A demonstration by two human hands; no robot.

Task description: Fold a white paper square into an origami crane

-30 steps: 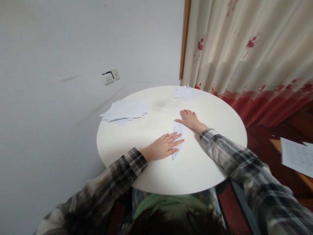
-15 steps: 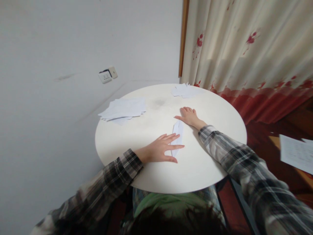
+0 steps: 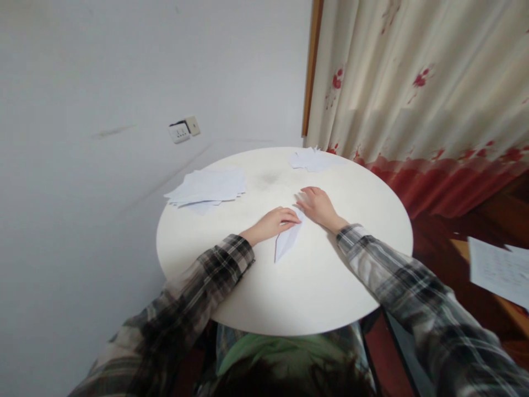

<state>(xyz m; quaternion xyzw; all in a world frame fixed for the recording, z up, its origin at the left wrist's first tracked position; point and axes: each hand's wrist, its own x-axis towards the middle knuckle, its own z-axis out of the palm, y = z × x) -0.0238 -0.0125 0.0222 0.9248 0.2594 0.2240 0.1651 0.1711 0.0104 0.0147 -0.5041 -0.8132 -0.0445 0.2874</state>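
Observation:
A narrow folded sheet of white paper [image 3: 287,242] lies slantwise on the round white table [image 3: 330,286], its pointed end toward me. My left hand [image 3: 273,223] is closed at the paper's upper part, with the fingers together and the fingertips on it. Just beyond the far end of the paper, my right hand [image 3: 319,208] rests with curved fingers, thumb and forefinger apart. Nothing shows between those fingers. The left fingers hide part of the paper's far end.
At the table's left edge is a stack of white sheets [image 3: 209,186]. Several smaller white papers [image 3: 309,159] lie at the far edge. A wall with a socket [image 3: 179,132] borders the left, a curtain [image 3: 413,110] the right. Printed sheets [image 3: 498,270] lie off to the right.
The folded paper has turned, its near end swinging left. My left hand has gone from spread flat over it to closed at its far part. My right hand's fingers have curled and lifted somewhat.

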